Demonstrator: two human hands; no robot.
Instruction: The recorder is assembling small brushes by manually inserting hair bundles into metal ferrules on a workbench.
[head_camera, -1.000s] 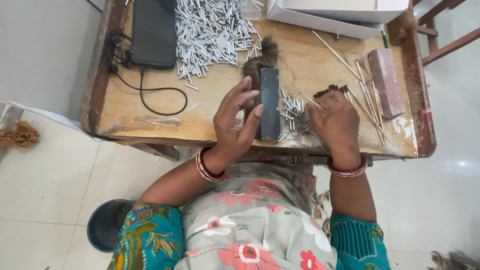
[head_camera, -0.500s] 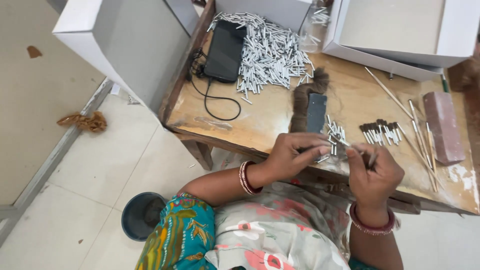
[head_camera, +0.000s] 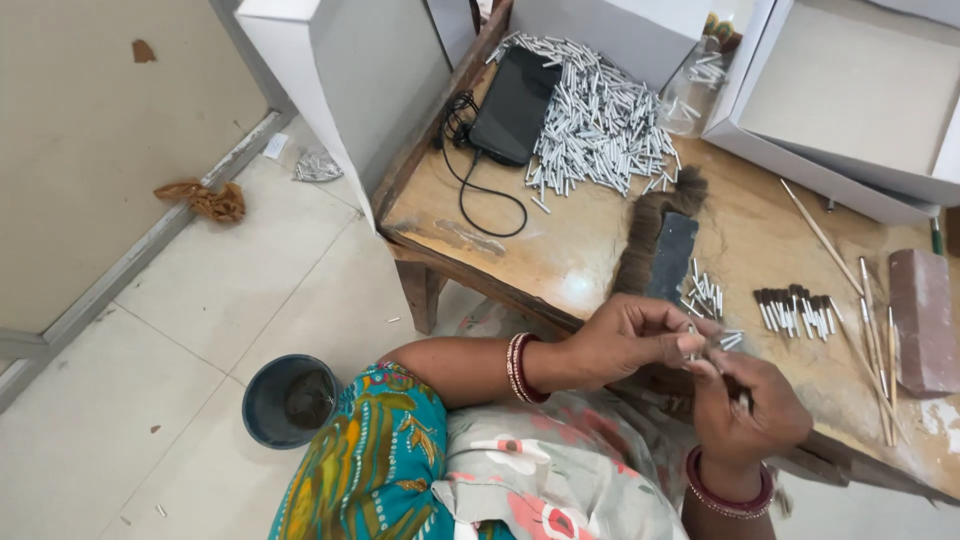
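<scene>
My left hand (head_camera: 625, 340) and my right hand (head_camera: 745, 405) meet at the near edge of a low wooden table (head_camera: 570, 250). Between the fingertips of both hands is a small silver metal tube (head_camera: 695, 345); my right hand also pinches a dark tuft of hair (head_camera: 742, 398). Just beyond my hands lie a few loose tubes (head_camera: 705, 292), a dark flat block (head_camera: 672, 258) resting on a bundle of brown hair (head_camera: 650, 225), and a row of finished small brush heads (head_camera: 795, 310).
A big heap of silver tubes (head_camera: 595, 125) lies beside a black phone (head_camera: 515, 105) with a cable. White cardboard boxes (head_camera: 850, 100) stand at the back. Thin wooden sticks (head_camera: 870, 320) and a brick (head_camera: 925, 320) lie right. A dark bucket (head_camera: 290, 400) stands on the tiled floor.
The view has swung left and tilted. My hands have come off the dark block and drawn back to the table's near edge, now working a small tube between the fingertips.
</scene>
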